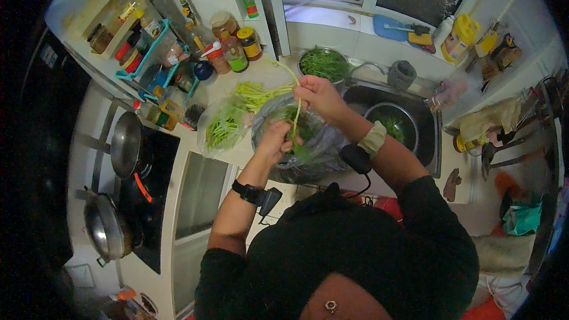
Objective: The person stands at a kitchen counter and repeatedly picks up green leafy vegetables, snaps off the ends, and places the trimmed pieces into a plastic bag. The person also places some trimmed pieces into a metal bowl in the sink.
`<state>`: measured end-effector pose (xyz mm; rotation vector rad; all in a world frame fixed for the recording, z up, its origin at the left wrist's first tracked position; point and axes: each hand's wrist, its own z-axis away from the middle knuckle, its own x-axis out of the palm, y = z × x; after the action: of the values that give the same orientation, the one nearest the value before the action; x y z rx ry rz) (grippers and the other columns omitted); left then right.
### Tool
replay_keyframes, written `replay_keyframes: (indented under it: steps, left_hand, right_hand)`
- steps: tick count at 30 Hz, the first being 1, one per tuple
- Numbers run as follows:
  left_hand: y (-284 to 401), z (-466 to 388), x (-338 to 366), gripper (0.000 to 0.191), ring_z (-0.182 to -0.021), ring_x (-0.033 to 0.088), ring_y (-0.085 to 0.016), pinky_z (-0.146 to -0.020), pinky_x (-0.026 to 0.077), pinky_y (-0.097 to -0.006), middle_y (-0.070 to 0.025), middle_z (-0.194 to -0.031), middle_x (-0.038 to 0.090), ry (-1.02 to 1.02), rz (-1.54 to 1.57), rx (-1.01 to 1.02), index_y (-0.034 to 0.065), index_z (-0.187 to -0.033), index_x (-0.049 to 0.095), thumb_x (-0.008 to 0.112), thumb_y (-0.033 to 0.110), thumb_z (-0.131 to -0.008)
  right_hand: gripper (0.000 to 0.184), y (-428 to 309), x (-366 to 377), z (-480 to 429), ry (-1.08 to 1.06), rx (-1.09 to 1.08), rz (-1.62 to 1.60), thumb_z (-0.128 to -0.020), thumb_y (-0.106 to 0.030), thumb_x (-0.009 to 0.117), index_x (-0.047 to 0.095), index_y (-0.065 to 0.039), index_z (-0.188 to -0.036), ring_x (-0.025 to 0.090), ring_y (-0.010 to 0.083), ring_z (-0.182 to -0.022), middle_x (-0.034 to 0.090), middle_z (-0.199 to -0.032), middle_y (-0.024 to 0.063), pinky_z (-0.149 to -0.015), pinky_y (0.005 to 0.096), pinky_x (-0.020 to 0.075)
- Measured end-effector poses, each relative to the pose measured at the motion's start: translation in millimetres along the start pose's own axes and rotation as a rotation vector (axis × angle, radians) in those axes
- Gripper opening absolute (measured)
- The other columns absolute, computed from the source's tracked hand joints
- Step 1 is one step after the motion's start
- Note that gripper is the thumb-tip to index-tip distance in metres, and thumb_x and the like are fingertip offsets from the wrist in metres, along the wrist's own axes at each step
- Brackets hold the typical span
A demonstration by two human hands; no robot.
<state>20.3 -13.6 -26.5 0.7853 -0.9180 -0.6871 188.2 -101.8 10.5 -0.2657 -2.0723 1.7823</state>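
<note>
My right hand (316,94) pinches a long pale-green leafy stalk (297,118) near its upper part. Lower down, my left hand (276,141) grips the same stalk by its leafy end. Both hands are above a grey plastic bag (326,142) holding dark green leaves, at the counter's front edge. Left of the bag, a clear plastic bag (222,132) contains several green stalks. Behind it, loose pale stalks (258,94) lie piled on the counter.
A metal bowl of cut greens (323,63) stands at the back by the sink (355,98). In the sink sits a metal basin (415,124) with greens. Jars and bottles (234,55) crowd the back left corner. A cooktop (153,195) with pans (126,144) is at left.
</note>
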Motion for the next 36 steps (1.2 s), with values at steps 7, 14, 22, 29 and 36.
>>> replay_keyframes:
  steps: [7,14,22,29,36]
  left_hand:
    - [10,20,6,0.026,-0.053,0.041,-0.005,-0.047,0.031,-0.0181,-0.0052,-0.083,0.066,-0.302,-0.115,0.070,0.0023,-0.111,0.062,0.054,0.021,-0.095]
    - [13,17,-7,0.018,-0.057,0.041,-0.003,-0.052,0.030,-0.0182,0.0014,-0.082,0.061,-0.364,-0.380,0.134,0.0055,-0.104,0.064,0.055,0.016,-0.093]
    - [-3,17,6,0.015,-0.060,0.043,-0.002,-0.053,0.029,-0.0166,0.0020,-0.073,0.058,-0.417,-0.212,0.230,0.0085,-0.103,0.060,0.052,0.018,-0.095]
    - [-10,14,-1,0.016,-0.064,0.053,-0.009,-0.059,0.040,-0.0215,-0.0033,-0.072,0.059,-0.273,-0.310,0.189,0.0062,-0.095,0.060,0.048,0.017,-0.095]
    - [-23,17,6,0.016,-0.065,0.056,-0.014,-0.060,0.045,-0.0258,-0.0065,-0.073,0.060,-0.145,0.039,0.001,0.0075,-0.094,0.056,0.046,0.019,-0.095]
  right_hand:
    - [0.017,-2,-4,-2,-0.033,0.055,0.001,-0.094,-0.017,0.057,0.060,-0.001,-0.094,0.051,0.0068,-0.058,0.060,-0.077,0.0006,-0.054,0.0221,0.0417]
    - [0.018,0,-4,0,-0.218,0.140,-0.102,-0.094,-0.020,0.057,0.061,-0.003,-0.093,0.050,0.0055,-0.058,0.058,-0.075,-0.0014,-0.053,0.0207,0.0405]
    - [0.015,5,-13,2,-0.182,0.157,-0.181,-0.095,-0.017,0.055,0.058,-0.004,-0.101,0.050,0.0046,-0.063,0.058,-0.080,-0.0013,-0.056,0.0189,0.0395]
    - [0.013,2,-13,8,-0.134,0.123,-0.132,-0.095,-0.016,0.056,0.058,-0.005,-0.101,0.049,0.0043,-0.066,0.058,-0.082,-0.0016,-0.059,0.0187,0.0388]
    - [0.013,-10,-22,7,-0.010,0.015,0.062,-0.093,-0.017,0.059,0.059,-0.005,-0.097,0.047,0.0050,-0.063,0.058,-0.078,-0.0017,-0.058,0.0206,0.0388]
